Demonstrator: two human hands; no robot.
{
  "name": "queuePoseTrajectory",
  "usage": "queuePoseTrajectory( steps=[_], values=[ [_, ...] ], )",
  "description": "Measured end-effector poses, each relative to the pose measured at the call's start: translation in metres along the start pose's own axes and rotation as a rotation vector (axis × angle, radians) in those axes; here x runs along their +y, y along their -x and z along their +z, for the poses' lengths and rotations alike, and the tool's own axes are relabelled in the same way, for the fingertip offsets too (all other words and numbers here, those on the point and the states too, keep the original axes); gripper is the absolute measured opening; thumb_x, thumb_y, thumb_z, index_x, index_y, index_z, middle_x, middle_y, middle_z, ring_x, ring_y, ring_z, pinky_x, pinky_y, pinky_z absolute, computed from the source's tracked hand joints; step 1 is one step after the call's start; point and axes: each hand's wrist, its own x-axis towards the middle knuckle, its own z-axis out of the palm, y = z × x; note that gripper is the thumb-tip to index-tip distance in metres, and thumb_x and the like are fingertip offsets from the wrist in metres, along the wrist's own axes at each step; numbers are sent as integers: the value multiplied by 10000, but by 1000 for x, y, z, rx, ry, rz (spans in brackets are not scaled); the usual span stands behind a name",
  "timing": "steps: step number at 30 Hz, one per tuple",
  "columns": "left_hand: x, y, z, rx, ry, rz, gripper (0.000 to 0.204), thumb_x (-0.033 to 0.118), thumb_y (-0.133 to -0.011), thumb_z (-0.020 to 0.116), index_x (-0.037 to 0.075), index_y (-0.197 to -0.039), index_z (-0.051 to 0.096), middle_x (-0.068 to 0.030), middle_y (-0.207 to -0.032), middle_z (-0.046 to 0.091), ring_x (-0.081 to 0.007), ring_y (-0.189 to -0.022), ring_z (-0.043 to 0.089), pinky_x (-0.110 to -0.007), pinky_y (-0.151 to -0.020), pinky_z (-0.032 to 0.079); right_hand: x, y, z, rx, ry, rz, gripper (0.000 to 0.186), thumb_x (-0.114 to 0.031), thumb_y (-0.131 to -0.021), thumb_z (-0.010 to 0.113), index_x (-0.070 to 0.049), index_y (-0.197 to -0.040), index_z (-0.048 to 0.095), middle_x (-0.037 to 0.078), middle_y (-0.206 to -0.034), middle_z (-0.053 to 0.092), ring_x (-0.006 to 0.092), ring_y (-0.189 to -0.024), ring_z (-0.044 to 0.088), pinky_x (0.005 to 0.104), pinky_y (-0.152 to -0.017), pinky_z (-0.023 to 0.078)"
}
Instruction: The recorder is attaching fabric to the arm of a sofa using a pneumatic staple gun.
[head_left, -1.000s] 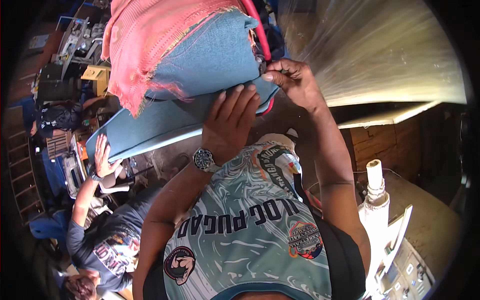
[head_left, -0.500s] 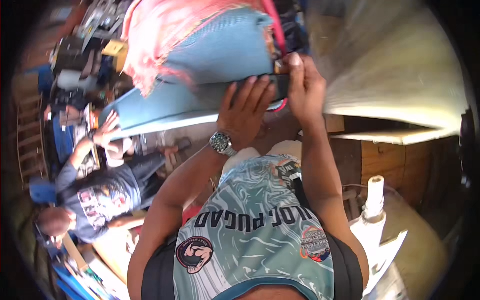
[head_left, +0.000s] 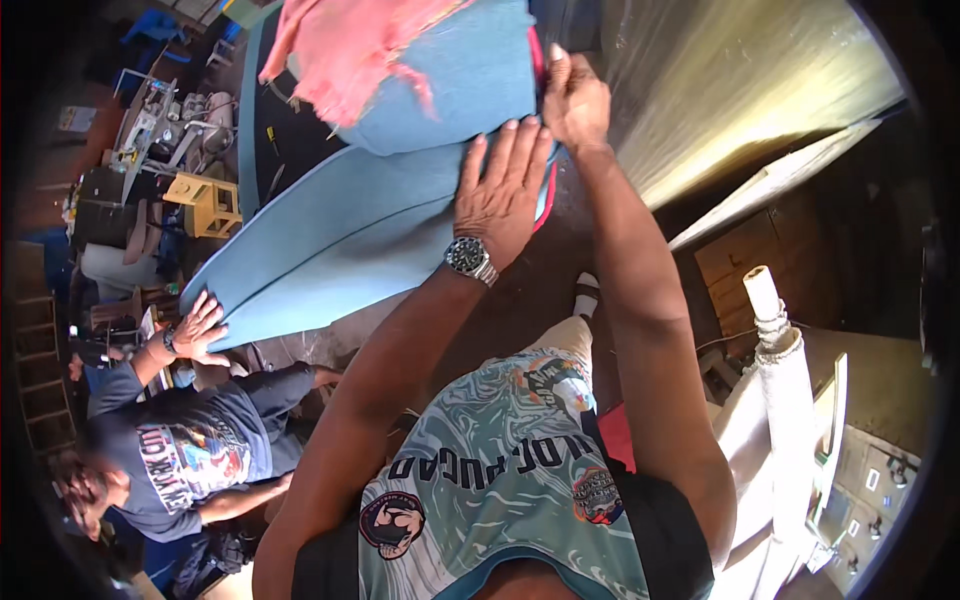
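A long blue padded panel (head_left: pixel 330 235), fabric or vinyl, stretches across the upper middle, with a dark crease or seam along it. Flat on its right end lies my left hand (head_left: pixel 505 190), fingers stretched out, a metal watch (head_left: pixel 467 257) on the wrist. My right hand (head_left: pixel 577 105) is closed at the panel's far right corner, beside a red edging (head_left: pixel 537 60); what its fingers pinch is hidden. Torn pink cloth (head_left: pixel 350 60) is draped over the raised blue part (head_left: pixel 450 85) beyond my left hand.
A co-worker at the left rests a hand (head_left: pixel 205 325) on the panel's other end. A yellow wooden stool (head_left: pixel 205 205) stands beyond it. Large yellowish sheeting (head_left: pixel 740 100) hangs at the upper right. A white roll (head_left: pixel 785 400) stands near my right arm.
My view has shifted, and the panel now shows broader and lower. My left hand still presses flat on it. My right hand has moved up and slightly left along the edge.
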Motion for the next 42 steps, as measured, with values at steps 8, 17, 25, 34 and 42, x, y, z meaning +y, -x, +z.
queuePoseTrajectory(
  steps=[8,17,25,34,42],
  values=[
    [-124,112,-55,-35,57,-63,764,498,-950,568,8,-1506,382,-174,-1559,404,-376,-1437,372,-525,-1167,275,0,-7,5,31,2,-35,517,-535,-1024,406,-70,-967,625,297,-908,683,519,-907,634,591,-835,493],
    [-194,119,-83,-79,105,-206,492,302,-919,673,45,-1324,563,-183,-1293,616,-361,-1171,596,-463,-1004,449,11,-7,30,192,-267,43,487,-455,-1033,480,-17,-851,592,267,-816,672,477,-807,648,529,-729,494],
    [-45,11,-44,-149,331,96,715,325,-844,724,5,-1424,456,-136,-1474,459,-321,-1339,446,-427,-1092,387,3,3,12,279,-266,-99,423,-376,-1047,526,-22,-823,581,138,-623,606,240,-563,606,388,-565,476],
    [-30,-7,-26,-119,179,13,639,317,-816,747,20,-1340,532,-136,-1327,572,-283,-1196,536,-427,-1009,443,12,-4,23,81,-433,7,452,-365,-1044,524,3,-789,590,166,-659,605,221,-609,537,420,-615,462],
    [-69,28,-34,-12,247,209,638,315,-860,690,88,-1424,495,-86,-1500,478,-250,-1385,445,-430,-1151,348,14,-3,28,164,-442,12,480,-415,-1039,542,-37,-745,570,4,-678,571,112,-642,470,311,-601,424]
  ],
)
